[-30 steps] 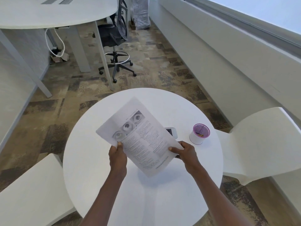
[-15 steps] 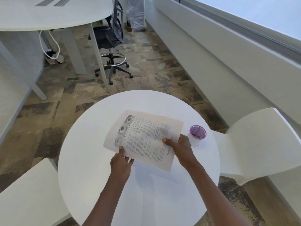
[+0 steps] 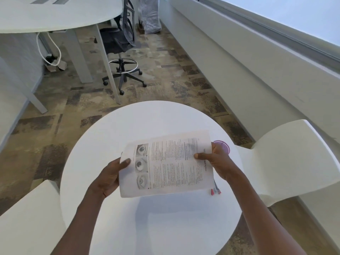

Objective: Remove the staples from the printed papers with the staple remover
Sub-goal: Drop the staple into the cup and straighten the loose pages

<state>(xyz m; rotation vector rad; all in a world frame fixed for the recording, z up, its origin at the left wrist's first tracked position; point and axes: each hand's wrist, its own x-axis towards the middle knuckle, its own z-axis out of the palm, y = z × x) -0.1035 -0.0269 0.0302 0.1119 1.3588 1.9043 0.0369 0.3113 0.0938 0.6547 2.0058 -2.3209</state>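
The white printed papers [image 3: 171, 162], covered in columns of small black text with three grey photographs of eyes down one side, are held above the round table, turned sideways and nearly flat. At their lower right corner a slim metal tool with two red tips [image 3: 215, 189], which may be the staple remover, pokes out from under the sheet's edge; the rest of it is hidden.

papers [image 3: 171, 162]: thin matt printed paper between my hands | round table [image 3: 147, 227]: smooth white top, faint sheen | chair [image 3: 287, 155]: smooth matt white plastic | floor [image 3: 165, 74]: rough mottled carpet
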